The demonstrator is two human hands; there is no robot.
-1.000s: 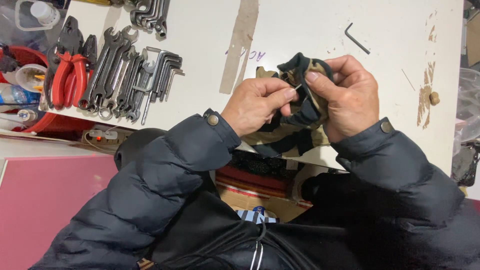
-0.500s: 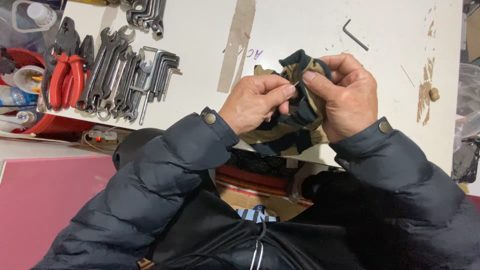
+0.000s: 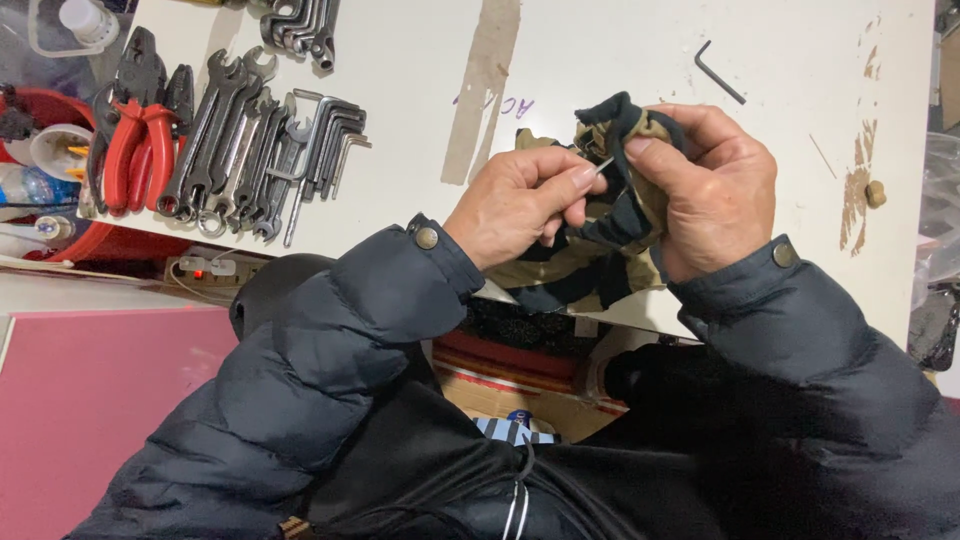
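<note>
While the left hand point(image 3: 520, 200) pinches a thin needle point(image 3: 603, 166), the right hand point(image 3: 705, 190) clamps tan-and-black fabric point(image 3: 600, 240) above the white table point(image 3: 600, 60), brown tape strip point(image 3: 482, 90) nearby.

White worktable point(image 3: 620, 60) with tape strips, pink floor point(image 3: 90, 400) beneath

Dark quilted puffer jacket sleeves point(image 3: 330, 350), round metal snap buttons point(image 3: 427, 238) at cuffs.

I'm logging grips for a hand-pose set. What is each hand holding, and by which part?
The left hand pinches a thin metal pin by its lower end. The right hand grips the bunched top of a tan and dark cloth.
</note>
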